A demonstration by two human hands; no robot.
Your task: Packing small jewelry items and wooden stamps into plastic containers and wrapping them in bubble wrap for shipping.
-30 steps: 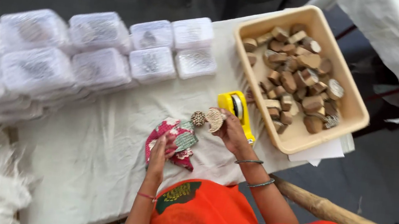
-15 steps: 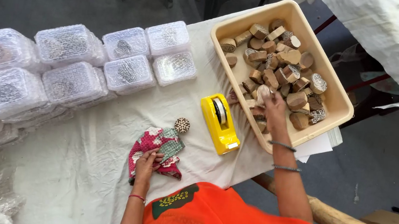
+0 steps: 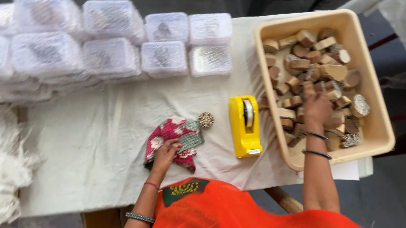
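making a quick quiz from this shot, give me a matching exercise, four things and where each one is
Things:
1. right hand
2. left hand
3. yellow tape dispenser
4. clear lidded boxes

Places:
a. in rows at the table's far side
b. on the red patterned cloth
c. inside the tan tray of wooden blocks
d. on the white cover between cloth and tray

Pairs: 1-c, 2-b, 3-d, 4-a
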